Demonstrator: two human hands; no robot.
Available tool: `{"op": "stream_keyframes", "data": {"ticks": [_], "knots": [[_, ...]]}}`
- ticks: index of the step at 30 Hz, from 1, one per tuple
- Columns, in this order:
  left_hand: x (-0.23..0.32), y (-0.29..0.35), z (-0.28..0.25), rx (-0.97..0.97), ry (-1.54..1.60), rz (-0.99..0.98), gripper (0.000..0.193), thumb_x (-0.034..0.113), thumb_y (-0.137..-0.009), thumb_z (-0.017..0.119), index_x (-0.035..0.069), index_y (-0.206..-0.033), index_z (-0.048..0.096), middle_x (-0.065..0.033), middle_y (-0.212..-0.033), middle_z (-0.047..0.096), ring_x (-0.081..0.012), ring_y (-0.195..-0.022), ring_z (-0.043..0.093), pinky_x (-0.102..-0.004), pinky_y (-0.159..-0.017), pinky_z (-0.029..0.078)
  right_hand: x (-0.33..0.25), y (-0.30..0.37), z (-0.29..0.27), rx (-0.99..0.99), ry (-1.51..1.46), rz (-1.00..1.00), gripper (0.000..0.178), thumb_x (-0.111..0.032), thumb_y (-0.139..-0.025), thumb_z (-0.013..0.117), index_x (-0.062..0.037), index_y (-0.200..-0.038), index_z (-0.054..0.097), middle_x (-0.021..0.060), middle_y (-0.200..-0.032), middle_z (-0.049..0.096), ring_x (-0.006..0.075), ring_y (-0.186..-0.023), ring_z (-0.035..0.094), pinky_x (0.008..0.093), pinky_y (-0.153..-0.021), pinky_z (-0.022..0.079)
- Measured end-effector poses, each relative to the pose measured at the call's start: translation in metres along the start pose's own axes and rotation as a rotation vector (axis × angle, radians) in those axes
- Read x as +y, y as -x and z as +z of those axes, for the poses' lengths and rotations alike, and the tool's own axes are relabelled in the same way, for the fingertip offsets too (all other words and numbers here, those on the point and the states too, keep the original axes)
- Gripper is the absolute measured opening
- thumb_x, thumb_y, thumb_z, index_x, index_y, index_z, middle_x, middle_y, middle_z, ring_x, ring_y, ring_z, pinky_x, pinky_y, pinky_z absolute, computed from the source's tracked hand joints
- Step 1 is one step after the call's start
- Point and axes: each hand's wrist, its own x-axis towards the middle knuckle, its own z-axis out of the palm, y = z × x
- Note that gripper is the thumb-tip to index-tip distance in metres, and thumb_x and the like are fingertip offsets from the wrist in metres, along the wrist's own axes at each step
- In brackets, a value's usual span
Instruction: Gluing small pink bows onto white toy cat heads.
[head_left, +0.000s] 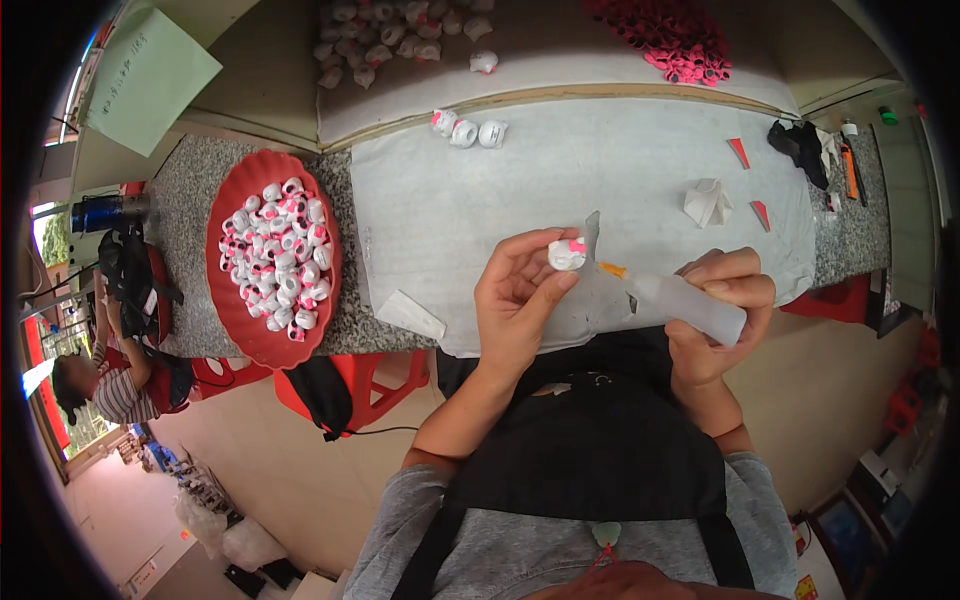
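Observation:
Between the thumb and fingers of my left hand (515, 300) is a small white figurine head (566, 257) with a pink bow. My right hand (728, 285) is closed round a translucent white squeeze bottle (690, 305) with an orange nozzle. The bottle is tilted, its nozzle pointing at the figurine head with a small gap between them. A grey pointed strip (591, 235) stands up just beside the head; what it is fixed to I cannot make out. Both hands are over the near edge of a white-covered worktable (430, 220).
A red scalloped tray (262, 345) heaped with white-and-pink pieces stands left. Three white heads (464, 133) sit at the back. A shelf holds more heads (390, 35) and a pink pile (690, 60). Crumpled tissue (707, 202) lies right. Another person (115, 385) sits far left.

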Motion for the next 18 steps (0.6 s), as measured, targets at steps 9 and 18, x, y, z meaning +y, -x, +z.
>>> {"op": "stream_keyframes", "data": {"ticks": [9, 18], "knots": [[0.02, -0.007, -0.032, 0.211, -0.002, 0.178, 0.032, -0.009, -0.069, 0.052, -0.002, -0.099, 0.043, -0.0164, -0.1, 0.05, -0.0182, -0.092, 0.05, -0.0268, -0.079, 0.04, 0.046, -0.082, -0.015, -0.124, 0.228, 0.316, 0.031, 0.007, -0.065, 0.052, -0.0014, -0.093, 0.04, 0.0092, -0.087, 0.047, 0.0149, -0.073, 0.052, 0.0232, -0.055, 0.044], [0.024, -0.007, -0.037, 0.178, -0.032, 0.174, 0.032, -0.009, -0.069, 0.052, -0.002, -0.099, 0.043, -0.0163, -0.1, 0.05, -0.0179, -0.09, 0.05, -0.0275, -0.078, 0.041, 0.14, -0.175, -0.007, -0.37, 1.015, -0.289, 0.032, -0.007, -0.064, 0.057, -0.007, -0.095, 0.05, 0.0112, -0.096, 0.05, 0.0258, -0.086, 0.05, 0.0325, -0.072, 0.042]]}}
